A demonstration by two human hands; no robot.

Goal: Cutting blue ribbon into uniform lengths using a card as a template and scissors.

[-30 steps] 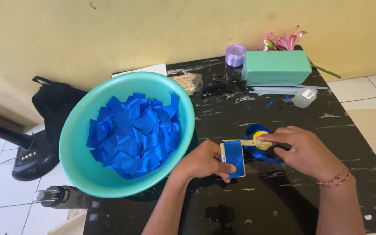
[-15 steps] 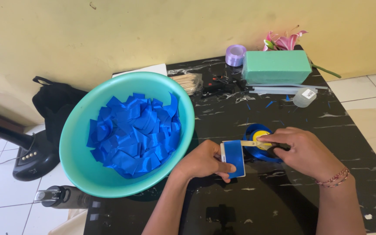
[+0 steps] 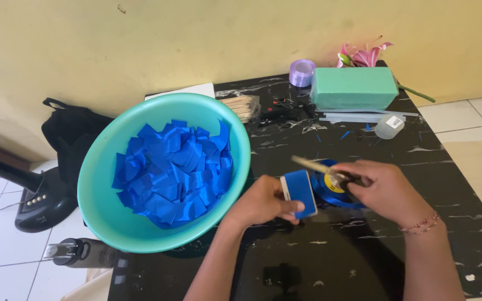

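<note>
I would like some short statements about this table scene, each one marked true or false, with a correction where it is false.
1. The round turquoise plastic bowl holds many cut blue ribbon pieces. True.
2. The left hand holds a small blue ribbon-covered rectangular card. True.
3. The right hand holds a pair of metal scissors. False: it holds a thin pale wooden stick above the blue ribbon roll with a yellow centre.
4. The green rectangular foam block lies inside the bowl. False: it lies on the black marbled table, near the wall.
5. A lilac ribbon roll stands left of the foam block. True.
</note>
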